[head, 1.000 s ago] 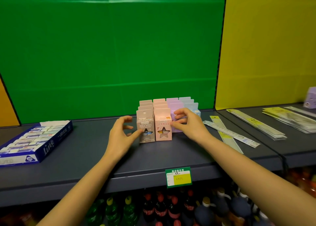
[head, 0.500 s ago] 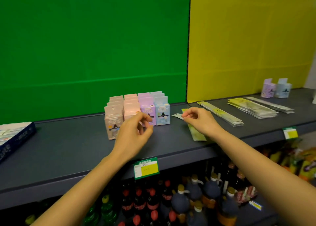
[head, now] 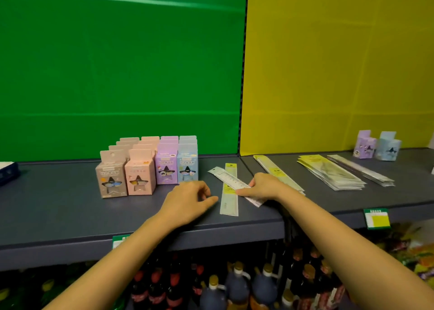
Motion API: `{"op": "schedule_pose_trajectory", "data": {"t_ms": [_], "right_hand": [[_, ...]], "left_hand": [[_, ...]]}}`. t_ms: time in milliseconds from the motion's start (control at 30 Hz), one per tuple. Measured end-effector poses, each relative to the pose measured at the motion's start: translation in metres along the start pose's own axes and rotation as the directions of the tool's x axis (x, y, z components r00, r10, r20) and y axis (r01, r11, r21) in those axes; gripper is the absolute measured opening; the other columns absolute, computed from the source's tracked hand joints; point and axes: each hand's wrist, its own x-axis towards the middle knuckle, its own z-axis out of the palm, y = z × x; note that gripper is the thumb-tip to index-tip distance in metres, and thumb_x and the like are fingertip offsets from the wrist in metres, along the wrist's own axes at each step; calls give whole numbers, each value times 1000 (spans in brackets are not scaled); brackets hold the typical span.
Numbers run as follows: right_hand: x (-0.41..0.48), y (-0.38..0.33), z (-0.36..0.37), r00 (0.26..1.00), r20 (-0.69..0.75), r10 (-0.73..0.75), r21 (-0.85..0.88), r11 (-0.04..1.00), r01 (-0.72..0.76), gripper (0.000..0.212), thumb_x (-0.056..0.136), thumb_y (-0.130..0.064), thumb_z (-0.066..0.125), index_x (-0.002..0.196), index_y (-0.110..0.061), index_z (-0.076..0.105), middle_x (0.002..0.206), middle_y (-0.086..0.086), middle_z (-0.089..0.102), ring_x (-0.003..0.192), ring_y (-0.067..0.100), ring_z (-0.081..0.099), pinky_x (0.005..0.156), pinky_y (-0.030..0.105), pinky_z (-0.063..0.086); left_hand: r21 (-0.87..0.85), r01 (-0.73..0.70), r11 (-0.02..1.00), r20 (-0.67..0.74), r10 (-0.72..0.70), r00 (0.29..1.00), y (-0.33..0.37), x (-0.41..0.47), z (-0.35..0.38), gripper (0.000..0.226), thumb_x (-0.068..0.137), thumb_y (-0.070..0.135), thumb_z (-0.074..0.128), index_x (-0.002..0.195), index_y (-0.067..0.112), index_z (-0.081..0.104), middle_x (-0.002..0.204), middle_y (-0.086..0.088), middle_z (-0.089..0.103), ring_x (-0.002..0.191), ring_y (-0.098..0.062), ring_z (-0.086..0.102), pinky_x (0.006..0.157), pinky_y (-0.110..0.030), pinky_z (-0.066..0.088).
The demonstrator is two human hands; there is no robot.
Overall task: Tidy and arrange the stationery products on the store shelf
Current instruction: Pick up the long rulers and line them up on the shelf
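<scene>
Since half a second ago my view is swinging further right and both hands are leaving the block of small pastel cardboard boxes with star-shaped windows [head: 150, 168], which is standing squared up in four rows toward the back edge of the dark grey store shelf [head: 58, 206]. My right hand [head: 263, 186] is now settling on the clear plastic-sleeved ruler [head: 231, 181] that is lying slantwise across a second ruler in a pale green and yellow sleeve [head: 229, 197], the two crossing just left of the seam between shelf sections and reaching toward the front edge. The fingers are lying nearly flat, pressing on the sleeve's near end; I cannot tell whether they are actually pinching it. My left hand [head: 190, 199] is hovering loosely curled just left of the green ruler, holding nothing, thumb and forefinger close together. I am judging that the step in hand is gathering these two stray rulers. To do it well I should be pinning the green one with the left fingertips while sliding the clear one off it, since slick sleeves skate on each other, then squaring their long edges together. They probably belong with the stack of long yellow-labelled packets [head: 279, 173] just right of the seam. Two loose boxes, purple and blue [head: 375, 146], are waiting near the far right back edge.
</scene>
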Motion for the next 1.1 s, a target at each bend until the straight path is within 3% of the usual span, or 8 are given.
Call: {"op": "schedule_pose_trajectory", "data": {"t_ms": [167, 400, 533, 667, 767, 800, 867, 1100], "right_hand": [[10, 3, -1, 991, 2, -132, -154, 979, 131, 45, 89, -46, 49, 112, -7, 51, 116, 16, 59, 102, 32, 56, 73, 34, 41], [8, 23, -8, 958, -200, -204, 135, 963, 234, 40, 93, -39, 44, 117, -7, 49, 124, 16, 58, 104, 32, 58, 80, 38, 48], [1, 39, -23, 945, -250, -211, 297, 912, 282, 39, 95, -34, 44, 121, -6, 50, 126, 14, 58, 107, 29, 57, 76, 32, 43], [-4, 54, -30, 938, -280, -204, 394, 867, 306, 39, 95, -31, 45, 127, -10, 49, 132, 9, 55, 113, 25, 54, 82, 31, 42], [-6, 60, -29, 938, -289, -192, 429, 850, 306, 40, 95, -30, 45, 131, -13, 47, 135, 8, 54, 115, 24, 54, 81, 27, 41], [-6, 62, -27, 939, -291, -184, 439, 846, 302, 40, 95, -30, 45, 131, -13, 46, 135, 8, 54, 115, 24, 54, 80, 27, 41], [-7, 64, -25, 942, -289, -169, 460, 839, 292, 40, 95, -30, 45, 131, -13, 47, 134, 8, 55, 113, 23, 55, 80, 27, 41], [-13, 59, -25, 945, -312, -100, 531, 807, 261, 38, 96, -29, 42, 130, -11, 46, 130, 9, 56, 104, 21, 55, 67, 24, 39]], "left_hand": [[186, 94, 978, 32, -102, 994, 26, 4, 20, 52, 83, 61, 44, 107, 16, 58, 105, -1, 52, 101, -20, 53, 82, -34, 45], [329, 280, 902, 1, -297, 955, 63, 34, 44, 80, 78, 71, 42, 123, 4, 45, 127, -14, 47, 120, -29, 45, 94, -43, 41], [298, 352, 887, 52, -383, 922, 64, 54, 43, 64, 84, 55, 51, 121, 3, 47, 129, -16, 48, 118, -32, 49, 90, -41, 43], [162, 394, 905, 191, -420, 887, 53, 69, 30, 40, 79, 42, 64, 81, 3, 57, 108, -27, 60, 104, -35, 60, 72, -41, 46], [68, 451, 890, 269, -452, 851, 49, 74, 23, 42, 73, 39, 72, 79, 2, 54, 127, -21, 40, 80, -27, 56, 64, -39, 42], [56, 461, 886, 288, -456, 842, 47, 76, 21, 41, 71, 40, 73, 74, 5, 51, 85, 0, 40, 73, -21, 50, 60, -33, 37], [56, 468, 882, 320, -460, 829, 44, 79, 20, 38, 72, 42, 72, 75, 9, 52, 91, -10, 53, 73, -17, 49, 60, -27, 36], [103, 284, 953, 232, -301, 925, 40, 68, 31, 25, 91, 32, 46, 87, 8, 51, 90, -13, 55, 81, -27, 51, 72, -31, 39]]}}
